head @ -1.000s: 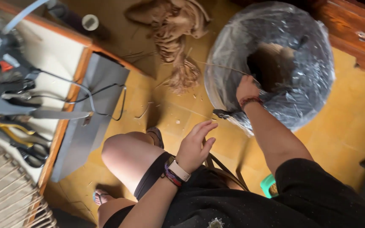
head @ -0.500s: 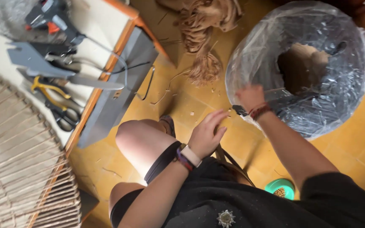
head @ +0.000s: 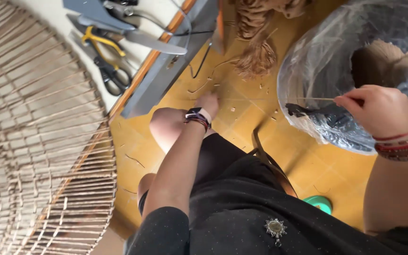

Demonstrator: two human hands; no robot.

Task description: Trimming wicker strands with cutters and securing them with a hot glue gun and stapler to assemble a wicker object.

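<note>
Thin strand in right hand pinch-grip, beside plastic-wrapped coil; left hand grip unclear.

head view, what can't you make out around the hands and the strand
- Left hand: fingers hidden behind its own wrist and knee, so its grip is unknown.
- Strand: too thin to follow; its left end fades against the floor.
- Wrapped coil: cut off by the top and right edges.
- Right hand: pinches the strand.
</note>
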